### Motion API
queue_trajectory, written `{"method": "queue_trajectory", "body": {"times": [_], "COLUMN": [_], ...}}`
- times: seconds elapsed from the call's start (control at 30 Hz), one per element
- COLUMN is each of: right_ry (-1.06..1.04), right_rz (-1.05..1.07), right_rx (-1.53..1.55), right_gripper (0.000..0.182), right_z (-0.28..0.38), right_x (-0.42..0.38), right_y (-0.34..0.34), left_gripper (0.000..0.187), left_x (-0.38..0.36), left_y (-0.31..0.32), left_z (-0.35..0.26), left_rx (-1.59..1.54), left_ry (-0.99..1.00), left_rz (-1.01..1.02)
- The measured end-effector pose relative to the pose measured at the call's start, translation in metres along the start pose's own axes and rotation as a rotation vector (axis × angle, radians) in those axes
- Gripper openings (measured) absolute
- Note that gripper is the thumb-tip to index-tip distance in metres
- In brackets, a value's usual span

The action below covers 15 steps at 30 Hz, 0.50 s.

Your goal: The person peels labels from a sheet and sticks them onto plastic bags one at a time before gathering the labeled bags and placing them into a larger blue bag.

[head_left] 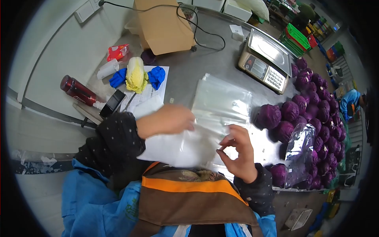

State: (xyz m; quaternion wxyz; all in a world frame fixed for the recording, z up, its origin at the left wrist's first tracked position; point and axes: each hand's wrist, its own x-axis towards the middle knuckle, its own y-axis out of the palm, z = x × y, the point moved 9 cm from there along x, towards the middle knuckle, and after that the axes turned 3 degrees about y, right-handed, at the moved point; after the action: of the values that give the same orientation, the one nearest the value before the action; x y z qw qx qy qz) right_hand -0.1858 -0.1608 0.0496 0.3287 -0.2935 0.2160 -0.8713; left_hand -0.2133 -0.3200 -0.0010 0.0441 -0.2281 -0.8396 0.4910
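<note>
A clear plastic bag [201, 139] lies in front of me between my two hands, its outline partly lost in glare. My left hand [169, 120] comes in over a white sheet, fingers curled together at the bag's left edge and slightly blurred. On the other side, the thumb and forefinger of my right hand [239, 152] close in a pinch at the bag's right side. Just beyond the hands is a flat stack of clear plastic bags [223, 96]. Red cabbages [269, 116] are heaped to the right, with a loose clear bag [299, 154] resting against them.
A weighing scale [263, 65] stands at the far right. Toward the back left are a cardboard box [164, 27] with a black cable, a napa cabbage [136, 75] between blue crumpled pieces, a phone-like device [113, 103] and a dark red bottle [78, 89]. Another person [351, 103] is at the far right.
</note>
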Motion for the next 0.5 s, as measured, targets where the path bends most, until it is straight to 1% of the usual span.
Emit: {"method": "queue_trajectory", "body": {"times": [0.03,0.07,0.1,0.13,0.2,0.23,0.27,0.3,0.33,0.37,0.4,0.47,0.5], "right_ry": [0.111,0.222,0.351,0.447,0.665,0.691,0.718,0.672,0.675,0.669,0.661,0.623,0.64], "right_rz": [-0.171,-0.347,-0.539,-0.714,-0.808,-0.8,-0.79,-0.716,-0.65,-0.645,-0.638,-0.761,-0.828], "right_rx": [0.226,0.45,0.534,0.49,0.392,0.351,0.31,0.221,0.131,0.011,-0.11,-0.261,-0.193], "right_gripper": [0.077,0.083,0.089,0.089,0.088,0.087,0.087,0.086,0.084,0.083,0.083,0.076,0.075], "right_z": [-0.017,-0.038,-0.064,-0.092,-0.151,-0.169,-0.184,-0.188,-0.188,-0.19,-0.192,-0.19,-0.193], "right_x": [-0.009,-0.021,-0.037,-0.061,-0.107,-0.119,-0.129,-0.126,-0.122,-0.124,-0.126,-0.144,-0.156], "right_y": [-0.015,-0.029,-0.047,-0.056,-0.042,-0.027,-0.012,0.001,0.009,0.007,0.003,-0.026,-0.038], "left_gripper": [0.023,0.024,0.026,0.026,0.035,0.044,0.042,0.041,0.039,0.036,0.036,0.022,0.014], "left_x": [0.001,0.001,0.0,-0.002,-0.002,0.004,0.012,0.018,0.019,0.024,0.031,0.038,0.039], "left_y": [-0.004,-0.007,-0.008,-0.003,-0.015,0.009,0.047,0.077,0.116,0.155,0.165,0.178,0.175], "left_z": [0.016,0.05,0.079,0.086,0.07,0.052,0.036,0.01,0.004,0.01,0.016,0.03,0.031], "left_rx": [0.017,0.031,0.049,0.05,0.341,0.089,-0.134,-0.284,-0.17,-0.059,-0.061,-0.182,-0.253], "left_ry": [0.003,-0.088,-0.176,-0.169,0.084,0.256,0.257,0.259,0.264,0.268,0.276,0.147,0.145], "left_rz": [-0.046,0.004,0.054,0.06,-0.247,-0.321,-0.263,-0.09,-0.022,0.043,0.044,0.134,0.177]}}
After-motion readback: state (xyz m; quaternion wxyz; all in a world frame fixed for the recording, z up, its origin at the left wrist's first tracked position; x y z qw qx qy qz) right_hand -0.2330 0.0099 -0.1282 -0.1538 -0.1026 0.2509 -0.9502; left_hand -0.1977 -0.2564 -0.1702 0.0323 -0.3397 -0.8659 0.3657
